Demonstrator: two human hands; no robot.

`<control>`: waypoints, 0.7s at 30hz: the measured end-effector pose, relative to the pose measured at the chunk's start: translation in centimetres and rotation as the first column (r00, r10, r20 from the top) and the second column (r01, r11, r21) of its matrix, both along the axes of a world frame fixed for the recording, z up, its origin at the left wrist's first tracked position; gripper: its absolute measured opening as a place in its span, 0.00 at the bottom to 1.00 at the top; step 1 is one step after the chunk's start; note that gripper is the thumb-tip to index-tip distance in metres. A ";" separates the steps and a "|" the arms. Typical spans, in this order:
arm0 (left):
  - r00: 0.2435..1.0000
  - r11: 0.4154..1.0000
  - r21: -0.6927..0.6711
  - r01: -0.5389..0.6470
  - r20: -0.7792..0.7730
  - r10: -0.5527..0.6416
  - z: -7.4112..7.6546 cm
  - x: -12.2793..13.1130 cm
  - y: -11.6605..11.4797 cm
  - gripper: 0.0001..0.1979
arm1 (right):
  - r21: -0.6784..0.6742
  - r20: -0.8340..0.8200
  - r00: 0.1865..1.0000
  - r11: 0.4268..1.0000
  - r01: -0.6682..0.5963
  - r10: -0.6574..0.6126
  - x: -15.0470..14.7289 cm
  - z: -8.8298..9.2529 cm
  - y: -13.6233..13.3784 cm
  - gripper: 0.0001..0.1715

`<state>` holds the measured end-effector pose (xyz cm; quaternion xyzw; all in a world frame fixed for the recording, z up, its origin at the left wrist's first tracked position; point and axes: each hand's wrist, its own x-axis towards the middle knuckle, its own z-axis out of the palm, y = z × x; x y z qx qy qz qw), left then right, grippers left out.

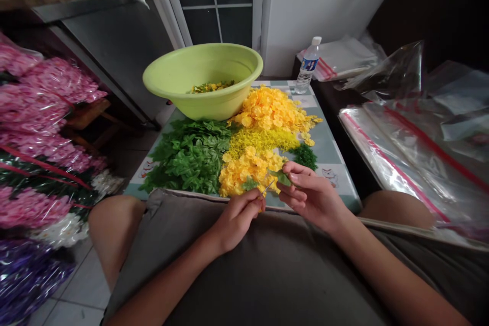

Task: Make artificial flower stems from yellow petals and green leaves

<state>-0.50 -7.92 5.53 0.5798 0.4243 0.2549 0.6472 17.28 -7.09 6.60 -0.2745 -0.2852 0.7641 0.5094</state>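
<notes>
My left hand [240,214] is closed around a thin, stiff, pale stem [268,187] that sticks up to the right. A bit of yellow shows by its fingertips. Just to the right, my right hand [315,193] pinches a green artificial leaf [281,178] between thumb and fingers, close to the stem's tip. Behind both hands lies a pile of yellow-orange artificial flowers [248,160]. Green artificial leaves [187,155] are heaped to the left. Small yellow pieces [263,140], a larger orange-yellow flower heap [271,107] and a dark green tuft [304,155] lie farther back.
A lime-green basin [171,74] with yellow and green pieces inside stands at the table's [332,147] far left. A water bottle [307,66] stands at the back right corner. Clear plastic bags [401,147] lie to the right. Wrapped pink flowers [42,107] fill the left side.
</notes>
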 end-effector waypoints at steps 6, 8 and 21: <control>1.000 0.999 0.028 0.023 -0.003 -0.023 -0.3 -0.2 -0.1 0.12 | 0.001 0.097 0.995 1.000 -0.025 0.024 -0.1 -0.5 0.0 0.04; 0.999 0.998 0.044 0.034 -0.004 -0.034 -0.5 -0.3 -0.1 0.12 | -0.001 0.089 0.995 0.999 -0.046 0.046 -0.2 -0.8 0.0 0.03; 0.998 0.992 0.113 0.058 -0.018 -0.056 -0.7 -0.5 0.1 0.12 | 0.009 -0.001 0.998 0.998 -0.068 0.068 -0.5 -1.2 0.0 0.05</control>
